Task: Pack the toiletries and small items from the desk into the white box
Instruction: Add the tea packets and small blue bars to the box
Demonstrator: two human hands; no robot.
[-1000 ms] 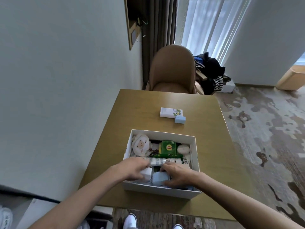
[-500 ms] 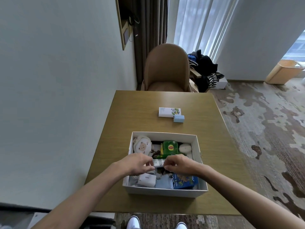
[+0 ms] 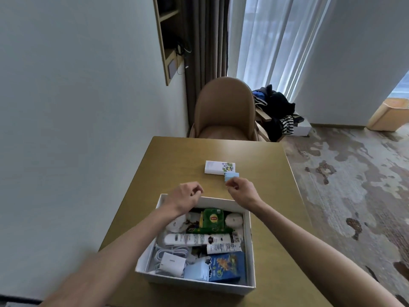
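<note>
The white box sits on the wooden desk, packed with a green tea packet, two white tubes, a white charger, a blue carton and other small items. Beyond it lie a white printed box and a small light-blue box. My left hand hovers over the white box's far rim, fingers curled, holding nothing. My right hand is just short of the light-blue box, fingertips pinched near its front edge, with nothing visibly held.
A tan chair stands at the desk's far end. The wall runs along the desk's left side. Dark clothes are piled on a low table at the right, over patterned carpet.
Both hands have lifted out of the white box and moved forward past its far rim, the right one reaching the light-blue box. The camera view has tilted up.
</note>
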